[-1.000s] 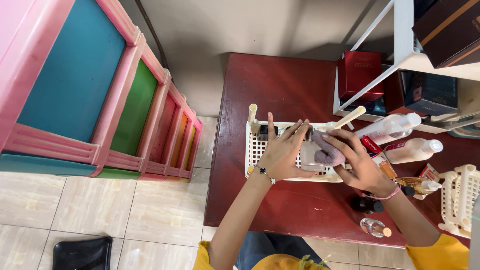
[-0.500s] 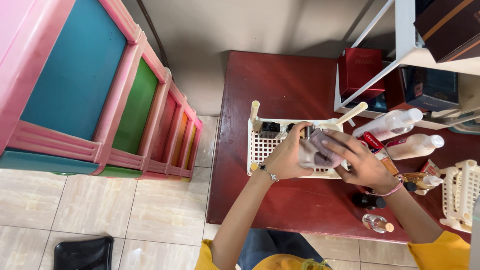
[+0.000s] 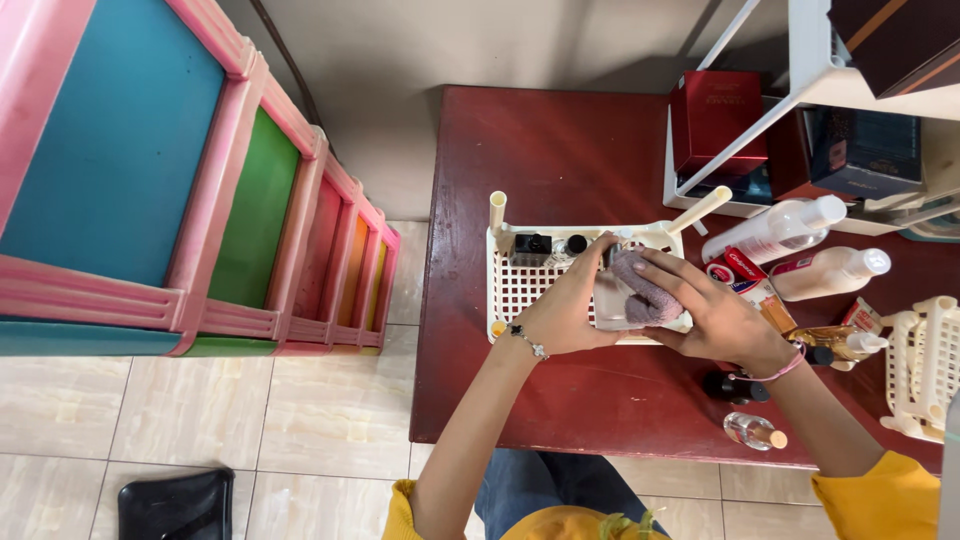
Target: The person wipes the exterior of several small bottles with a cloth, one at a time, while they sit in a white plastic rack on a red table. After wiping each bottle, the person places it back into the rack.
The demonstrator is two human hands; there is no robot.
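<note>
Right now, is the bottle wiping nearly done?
Hard to say. Small bottles already stand in the cream basket. The left hand holds a clear bottle while the right hand rubs it with a cloth. More bottles lie on the red table.

Red box (image 3: 715,118) on table (image 3: 560,160); 2 white bottles (image 3: 800,250); colourful drawers (image 3: 270,230) left.

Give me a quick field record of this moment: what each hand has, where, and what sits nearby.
left hand: grips a clear bottle
right hand: presses a mauve cloth against the bottle
location: above the cream basket on the red table
in basket: small dark-capped bottles
nearby: two white bottles, white rack
</note>
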